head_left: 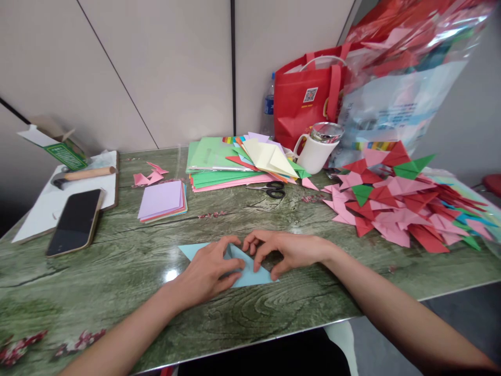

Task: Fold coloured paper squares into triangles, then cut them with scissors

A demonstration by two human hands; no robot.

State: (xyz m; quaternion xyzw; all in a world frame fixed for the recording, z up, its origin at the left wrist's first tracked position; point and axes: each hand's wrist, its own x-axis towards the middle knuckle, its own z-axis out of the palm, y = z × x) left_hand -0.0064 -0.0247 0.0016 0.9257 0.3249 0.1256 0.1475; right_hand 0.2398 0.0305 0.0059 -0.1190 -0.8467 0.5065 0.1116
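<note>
A light blue sheet of origami paper [250,279], partly folded, lies on the table in front of me. My left hand [213,269] is on its left part, fingers bent and gripping a raised flap, with the thumb along the lower side. A pointed corner sticks out to the left of this hand. My right hand [284,250] is at the right part, its fingers curled, with the index finger and thumb pressed on the paper near the right corner. The hands cover parts of the folds.
Square paper [161,201] is stacked behind my left hand. Farther back are green paper packs [213,156], scissors [274,190] and a white mug [316,151]. A pile of folded paper pieces [403,203] spreads at right. A phone [76,222] and hammer [84,175] lie left.
</note>
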